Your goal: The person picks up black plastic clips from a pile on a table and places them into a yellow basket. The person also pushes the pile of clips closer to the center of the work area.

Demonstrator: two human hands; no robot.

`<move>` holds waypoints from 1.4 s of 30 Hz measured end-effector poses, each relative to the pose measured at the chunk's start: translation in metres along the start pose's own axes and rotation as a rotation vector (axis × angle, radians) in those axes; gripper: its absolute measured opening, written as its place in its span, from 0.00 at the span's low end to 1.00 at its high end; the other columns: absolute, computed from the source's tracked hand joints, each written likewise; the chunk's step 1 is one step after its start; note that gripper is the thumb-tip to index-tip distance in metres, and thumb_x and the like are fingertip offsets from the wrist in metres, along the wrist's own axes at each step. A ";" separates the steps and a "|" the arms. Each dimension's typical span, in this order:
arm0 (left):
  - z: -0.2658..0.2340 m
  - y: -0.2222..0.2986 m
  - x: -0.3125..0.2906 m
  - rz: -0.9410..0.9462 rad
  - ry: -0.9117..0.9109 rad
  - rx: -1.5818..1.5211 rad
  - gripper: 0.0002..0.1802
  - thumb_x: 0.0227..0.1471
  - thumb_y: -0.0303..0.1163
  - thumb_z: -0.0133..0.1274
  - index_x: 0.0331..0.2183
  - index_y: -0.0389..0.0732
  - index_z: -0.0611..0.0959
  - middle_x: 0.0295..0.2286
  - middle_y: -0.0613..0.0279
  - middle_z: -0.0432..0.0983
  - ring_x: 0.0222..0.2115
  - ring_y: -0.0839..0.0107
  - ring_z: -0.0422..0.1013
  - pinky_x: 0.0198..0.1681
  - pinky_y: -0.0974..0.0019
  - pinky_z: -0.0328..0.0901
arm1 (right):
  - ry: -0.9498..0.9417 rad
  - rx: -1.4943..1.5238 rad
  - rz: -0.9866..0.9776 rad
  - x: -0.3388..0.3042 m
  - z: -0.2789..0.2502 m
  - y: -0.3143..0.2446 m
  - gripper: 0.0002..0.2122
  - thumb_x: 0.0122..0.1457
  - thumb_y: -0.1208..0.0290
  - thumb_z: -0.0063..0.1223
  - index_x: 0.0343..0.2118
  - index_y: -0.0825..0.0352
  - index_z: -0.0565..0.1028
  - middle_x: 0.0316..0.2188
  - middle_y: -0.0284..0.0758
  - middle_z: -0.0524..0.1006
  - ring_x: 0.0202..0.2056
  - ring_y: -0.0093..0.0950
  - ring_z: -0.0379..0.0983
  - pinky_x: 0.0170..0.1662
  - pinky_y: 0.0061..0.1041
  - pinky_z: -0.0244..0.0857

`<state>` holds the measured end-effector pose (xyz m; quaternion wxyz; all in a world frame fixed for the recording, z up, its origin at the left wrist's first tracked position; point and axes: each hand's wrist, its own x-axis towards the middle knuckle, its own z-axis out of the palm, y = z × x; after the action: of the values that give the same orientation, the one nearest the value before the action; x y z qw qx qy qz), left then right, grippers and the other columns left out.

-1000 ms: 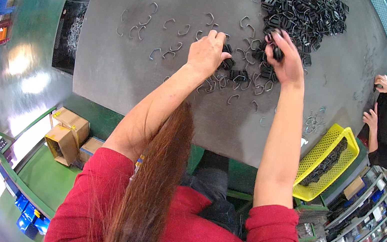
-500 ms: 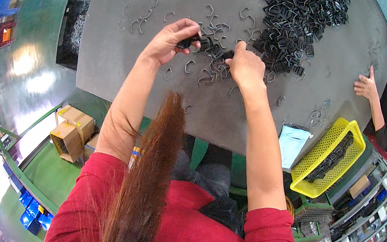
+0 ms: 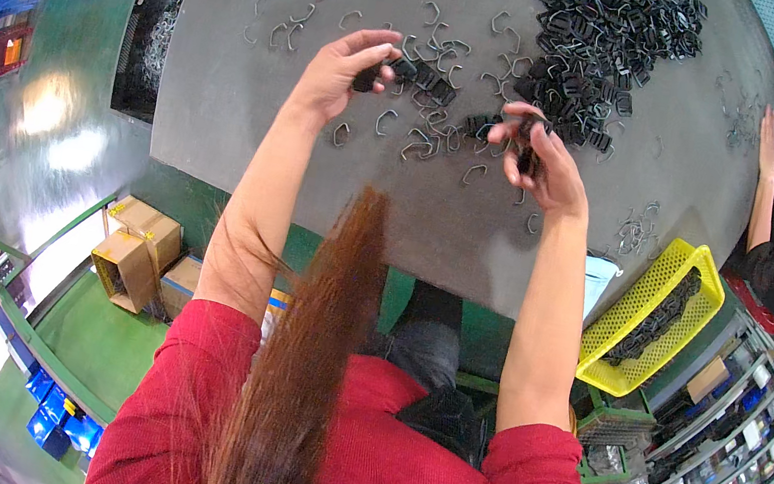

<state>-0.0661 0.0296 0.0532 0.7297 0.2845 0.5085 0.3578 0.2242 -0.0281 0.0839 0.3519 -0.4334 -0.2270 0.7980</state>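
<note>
My left hand (image 3: 334, 80) is closed, pinching a black plastic buckle (image 3: 365, 78) between thumb and fingers above the table. Off to the right, my right hand (image 3: 552, 172) curls its fingers around dark plastic buckles (image 3: 527, 153), partly hidden by the fingers. Between the hands lie a few black buckles (image 3: 432, 85) on the tabletop. Bent metal wire hooks (image 3: 386, 122) are scattered around and below them. Just beyond my right hand rises a big heap of black buckles with wire hooks (image 3: 601, 43).
The grey table (image 3: 222, 130) carries more loose hooks at left and right. A yellow basket (image 3: 591, 361) of dark parts stands at the right edge, beside a light blue pouch (image 3: 597, 275). A black crate (image 3: 133, 90) of metal pieces sits left. A co-worker's hands (image 3: 769, 141) rest at the far right edge.
My right hand has turned over and moved right and slightly nearer, now with buckles in its fingers. My left hand stays nearly in place. The co-worker's hands have shifted toward the table's edge.
</note>
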 end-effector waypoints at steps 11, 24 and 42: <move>0.009 -0.006 0.005 0.172 0.180 1.040 0.24 0.37 0.42 0.63 0.34 0.38 0.76 0.24 0.62 0.72 0.23 0.69 0.69 0.29 0.64 0.64 | 0.689 -1.413 0.105 0.083 0.070 0.032 0.17 0.48 0.60 0.60 0.33 0.70 0.73 0.32 0.46 0.77 0.34 0.39 0.76 0.36 0.36 0.69; 0.007 -0.013 0.007 -0.006 0.119 0.300 0.13 0.52 0.38 0.52 0.34 0.38 0.78 0.30 0.59 0.77 0.30 0.64 0.74 0.28 0.70 0.67 | 0.071 0.108 -0.143 0.013 -0.008 0.008 0.12 0.54 0.59 0.54 0.31 0.63 0.71 0.24 0.34 0.74 0.13 0.17 0.62 0.14 0.13 0.51; 0.034 0.004 -0.009 -0.169 -0.173 0.330 0.14 0.53 0.42 0.51 0.26 0.41 0.76 0.22 0.68 0.72 0.17 0.84 0.60 0.16 0.79 0.52 | 0.252 -1.464 0.043 0.012 0.007 0.008 0.12 0.46 0.66 0.59 0.33 0.64 0.74 0.22 0.43 0.76 0.24 0.36 0.75 0.26 0.34 0.67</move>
<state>-0.0370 0.0230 0.0724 0.7415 0.3864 0.5176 0.1815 0.2113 -0.0243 0.0759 -0.0194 -0.6497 -0.6501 0.3936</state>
